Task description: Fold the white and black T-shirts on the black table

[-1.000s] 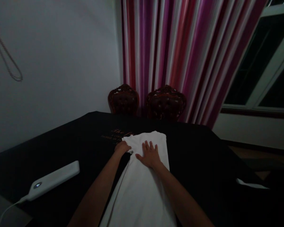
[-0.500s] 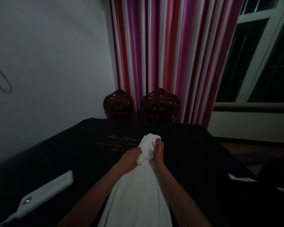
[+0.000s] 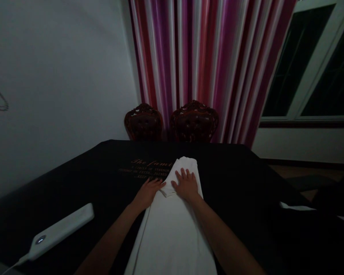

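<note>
1. White cloth is pressed under both hands; it is laid as one long, narrow strip running from the near edge of the view toward the far side of the table.
2. The right hand is laid flat on the cloth, palm down, fingers spread and pointed away, nothing being gripped.
3. The left hand is set at the cloth's left edge, palm down, its fingertips touching a small folded corner of the fabric; whether that corner is pinched or only pressed cannot be told.
4. Both forearms are stretched forward from the near edge, drawing together toward the cloth's far end, which is rounded and slightly bunched just beyond the right hand's fingers.
5. One cloth is counted, two hands, and one white device with a small lit spot and a cord, lying well to the left and nearer than the hands.
6. Two dark carved chairs are seen side by side behind the far edge of the table.
7. The black table cover is printed with orange lettering just left of the cloth's far end, partly hidden by it.
8. Open dark surface is left on both sides of the cloth; the table's far edge lies close beyond the cloth's end.
9. A striped curtain is hung behind the chairs, with a window to the right.
</note>
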`<state>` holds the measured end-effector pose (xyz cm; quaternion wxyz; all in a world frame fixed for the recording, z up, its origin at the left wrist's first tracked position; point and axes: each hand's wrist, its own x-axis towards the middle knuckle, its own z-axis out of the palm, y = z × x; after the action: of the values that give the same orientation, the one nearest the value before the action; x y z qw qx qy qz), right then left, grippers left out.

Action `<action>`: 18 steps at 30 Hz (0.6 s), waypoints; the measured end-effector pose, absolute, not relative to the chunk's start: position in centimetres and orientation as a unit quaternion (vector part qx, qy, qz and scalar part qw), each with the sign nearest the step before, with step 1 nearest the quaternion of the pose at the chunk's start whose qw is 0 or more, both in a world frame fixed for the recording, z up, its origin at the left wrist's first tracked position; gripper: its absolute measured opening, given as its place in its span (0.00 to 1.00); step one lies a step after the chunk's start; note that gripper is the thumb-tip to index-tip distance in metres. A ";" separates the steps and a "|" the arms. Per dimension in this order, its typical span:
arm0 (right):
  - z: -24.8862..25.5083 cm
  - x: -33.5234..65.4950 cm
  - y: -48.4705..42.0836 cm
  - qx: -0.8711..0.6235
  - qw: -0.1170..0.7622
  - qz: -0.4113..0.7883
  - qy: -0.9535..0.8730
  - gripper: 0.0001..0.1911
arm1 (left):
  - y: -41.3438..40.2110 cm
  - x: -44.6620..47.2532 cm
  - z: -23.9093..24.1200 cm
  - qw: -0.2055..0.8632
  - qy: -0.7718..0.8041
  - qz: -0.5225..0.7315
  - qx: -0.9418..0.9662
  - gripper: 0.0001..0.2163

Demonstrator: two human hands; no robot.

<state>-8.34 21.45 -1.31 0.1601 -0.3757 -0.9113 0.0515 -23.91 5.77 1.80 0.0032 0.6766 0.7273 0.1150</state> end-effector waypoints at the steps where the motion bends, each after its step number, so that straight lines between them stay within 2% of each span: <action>1: -1.3 -8.4 21.5 -0.377 0.155 0.049 -0.912 0.36 | 5.7 -23.9 2.0 0.001 0.732 0.112 0.673 0.25; 5: -0.1 -8.2 20.9 -0.383 0.149 0.042 -0.911 0.35 | 5.5 -22.4 3.6 -0.036 0.755 0.068 0.651 0.26; 9: 1.5 -6.7 18.3 -0.354 0.188 -0.005 -0.916 0.30 | 3.8 -19.3 5.3 -0.089 0.799 0.047 0.593 0.24; 13: 1.4 -2.3 14.2 -0.356 0.182 -0.008 -0.917 0.30 | -1.7 -15.6 5.4 -0.121 0.854 0.069 0.501 0.17; 18: 0.3 6.2 8.4 -0.451 0.125 -0.025 -0.883 0.30 | -10.2 -11.2 3.5 -0.093 0.900 0.054 0.422 0.21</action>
<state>6.23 8.35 0.30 0.1253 -0.4508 -0.8835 -0.0246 -11.15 -10.24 3.53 -0.0929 0.4215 0.9004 0.0540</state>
